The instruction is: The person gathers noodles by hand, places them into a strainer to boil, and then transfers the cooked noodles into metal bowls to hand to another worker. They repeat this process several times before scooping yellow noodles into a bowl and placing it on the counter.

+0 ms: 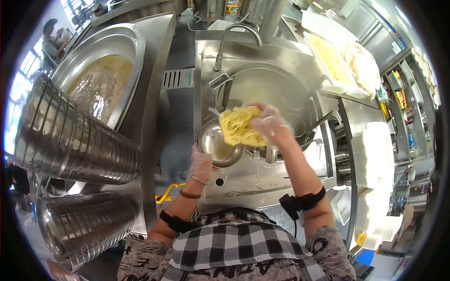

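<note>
A clump of yellow noodles [240,127] is gripped in my right hand [272,124], which wears a clear plastic glove. The noodles hang over the right part of a steel bowl [209,140] and the near left rim of a large round cooking pot [281,89]. My left hand [200,164], also gloved, holds the bowl by its near left rim. A little pale liquid seems to lie in the bowl. Long-handled strainers stand in the pot, one handle [226,93] at its left and another handle [328,119] at its right. The fingertips of both hands are partly hidden.
At the left, tall stacks of steel bowls [79,136] lean beside a large oval basin [136,51] of brownish liquid. A faucet [239,28] arches behind the pot. To the right stand a tray of noodles [328,56] and white containers [368,159]. Another person [54,40] is far left.
</note>
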A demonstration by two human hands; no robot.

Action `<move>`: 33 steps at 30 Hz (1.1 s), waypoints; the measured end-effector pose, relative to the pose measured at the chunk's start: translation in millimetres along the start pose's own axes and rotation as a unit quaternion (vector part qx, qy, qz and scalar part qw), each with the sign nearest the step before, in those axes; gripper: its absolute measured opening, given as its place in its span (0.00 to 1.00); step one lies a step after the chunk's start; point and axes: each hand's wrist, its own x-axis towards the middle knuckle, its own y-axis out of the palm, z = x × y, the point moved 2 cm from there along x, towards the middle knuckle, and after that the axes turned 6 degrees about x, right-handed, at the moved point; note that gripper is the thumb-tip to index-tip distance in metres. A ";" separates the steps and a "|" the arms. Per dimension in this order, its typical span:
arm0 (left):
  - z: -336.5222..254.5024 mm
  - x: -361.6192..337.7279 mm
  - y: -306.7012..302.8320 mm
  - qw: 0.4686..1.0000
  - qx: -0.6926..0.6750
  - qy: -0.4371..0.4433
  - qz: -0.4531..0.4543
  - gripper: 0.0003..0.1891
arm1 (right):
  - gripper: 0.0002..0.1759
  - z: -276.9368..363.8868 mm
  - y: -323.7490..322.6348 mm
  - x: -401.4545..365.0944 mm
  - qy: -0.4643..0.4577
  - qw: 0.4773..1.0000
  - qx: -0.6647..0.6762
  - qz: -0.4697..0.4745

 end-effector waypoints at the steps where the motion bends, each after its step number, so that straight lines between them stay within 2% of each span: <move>1: 3.2 0.9 -4.2 0.999 -0.041 0.016 -0.010 0.30 | 0.21 4.7 -9.1 0.9 0.004 0.999 0.039 -0.014; 2: 1.3 -0.3 -5.7 0.996 -0.081 0.032 -0.019 0.32 | 0.21 2.8 -19.8 6.3 0.007 0.999 0.039 -0.016; 4: -1.0 -2.1 -10.1 0.995 -0.086 0.024 -0.033 0.34 | 0.23 -8.5 -39.7 21.8 0.022 0.993 -0.112 -0.038; 5: -0.9 -2.5 -13.7 0.994 -0.097 0.033 -0.031 0.34 | 0.25 -13.5 -45.6 26.9 0.013 0.967 -0.250 -0.053; 6: -0.9 -4.1 -16.3 0.993 -0.109 0.042 -0.029 0.34 | 0.25 -22.2 -48.1 29.4 0.014 0.967 -0.250 -0.054; 8: -10.8 -12.7 -19.4 0.993 -0.104 0.057 -0.024 0.34 | 0.25 -27.5 -45.1 30.2 -0.041 0.907 -0.418 -0.010; 9: -14.5 -15.5 -21.1 0.991 -0.119 0.055 -0.019 0.33 | 0.25 -27.9 -49.3 27.2 -0.041 0.907 -0.418 -0.011; 11: -18.9 -22.3 -25.4 0.990 -0.134 0.049 -0.013 0.33 | 0.26 -8.3 -52.3 4.7 -0.048 0.863 -0.502 -0.032; 14: -19.3 -27.9 -32.9 0.986 -0.156 0.056 -0.022 0.32 | 0.29 -3.1 -59.0 -30.5 -0.024 0.872 -0.489 -0.020; 15: -16.8 -29.3 -35.0 0.989 -0.130 0.063 -0.020 0.30 | 0.25 -45.8 -73.2 -22.5 -0.022 0.875 -0.482 -0.046; 16: -14.6 -30.3 -36.6 0.992 -0.103 0.071 -0.017 0.28 | 0.25 -48.3 -65.1 -29.6 -0.021 0.874 -0.483 -0.048; 17: -10.0 -28.9 -37.7 0.992 -0.103 0.071 -0.014 0.28 | 0.20 -53.4 -52.3 -35.9 0.038 0.953 -0.297 -0.054; 18: -2.8 -25.9 -38.4 0.995 -0.085 0.048 -0.019 0.29 | 0.16 -59.0 -44.5 -43.3 0.094 0.989 -0.096 -0.059; 20: 2.7 -26.0 -38.0 0.997 -0.066 0.025 -0.020 0.31 | 0.14 -66.9 -41.9 -43.0 -0.170 0.969 -0.179 0.007; 22: 8.5 -27.7 -36.4 0.992 -0.102 -0.067 0.023 0.27 | 0.13 -69.3 -49.0 -36.6 -0.095 0.993 0.022 -0.065; 23: 9.5 -29.2 -37.3 0.992 -0.100 -0.066 0.026 0.27 | 0.13 -57.0 -50.9 -41.3 -0.205 0.968 -0.144 -0.023; 24: 10.5 -30.9 -37.8 0.991 -0.114 -0.067 0.029 0.26 | 0.12 -45.4 -52.8 -47.5 -0.324 0.900 -0.290 -0.016; 25: 12.4 -33.1 -39.0 0.989 -0.128 -0.070 0.032 0.25 | 0.09 -21.0 -45.3 -65.6 -0.144 0.983 -0.067 -0.095; 26: 14.2 -35.0 -40.7 0.989 -0.126 -0.071 0.032 0.25 | 0.08 -16.7 -38.5 -82.6 0.052 0.971 0.164 -0.166; 27: 15.5 -36.7 -42.1 0.985 -0.160 -0.057 0.044 0.25 | 0.03 -23.3 -40.8 -95.0 0.029 0.981 0.148 -0.118; 28: 16.6 -36.9 -42.4 0.978 -0.195 -0.040 0.055 0.25 | 0.03 -38.9 -45.4 -93.3 0.028 0.981 0.147 -0.120; 29: 27.0 -31.2 -44.0 0.978 -0.197 -0.040 0.057 0.25 | 0.02 -56.8 -49.2 -85.3 -0.173 0.976 -0.100 -0.084; 30: 43.6 -21.5 -47.8 0.985 -0.165 -0.014 0.055 0.25 | 0.00 -64.7 -46.5 -78.8 -0.240 0.946 -0.211 -0.056; 32: 39.7 -24.1 -48.7 0.990 -0.131 0.012 0.054 0.25 | 0.03 -76.8 -39.0 -68.3 -0.387 0.825 -0.409 -0.044; 33: 34.3 -26.4 -47.6 0.986 -0.154 -0.010 0.061 0.26 | 0.07 -82.9 -48.0 -54.9 -0.199 0.967 -0.129 -0.089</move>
